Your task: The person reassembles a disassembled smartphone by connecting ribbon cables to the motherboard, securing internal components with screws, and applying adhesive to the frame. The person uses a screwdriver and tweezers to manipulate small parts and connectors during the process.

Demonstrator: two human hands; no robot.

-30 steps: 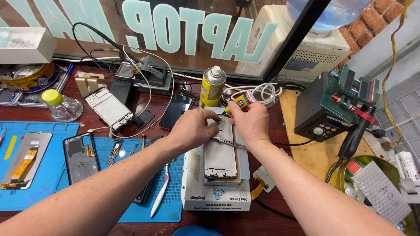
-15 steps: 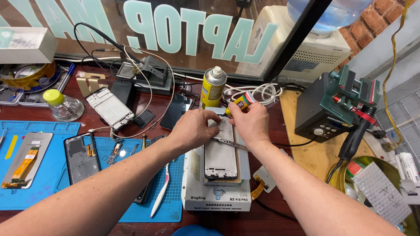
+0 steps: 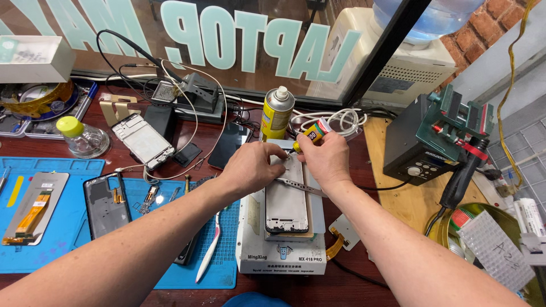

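Note:
A grey phone frame (image 3: 287, 203) lies lengthwise on a white heating pad box (image 3: 278, 253) in the middle of the bench. My left hand (image 3: 253, 167) rests on the frame's top left corner, fingers pinched against it. My right hand (image 3: 324, 159) holds a small yellow glue tube (image 3: 311, 132) with its tip pointing down at the frame's top edge. A thin metal pry tool (image 3: 301, 187) lies across the frame under my right wrist.
A yellow spray can (image 3: 277, 113) stands just behind my hands. Blue mats (image 3: 68, 227) to the left carry phone parts, a white toothbrush (image 3: 209, 253) and a flex cable. A dark hot-air station (image 3: 432, 136) sits on the right, with a solvent bottle (image 3: 85, 136) far left.

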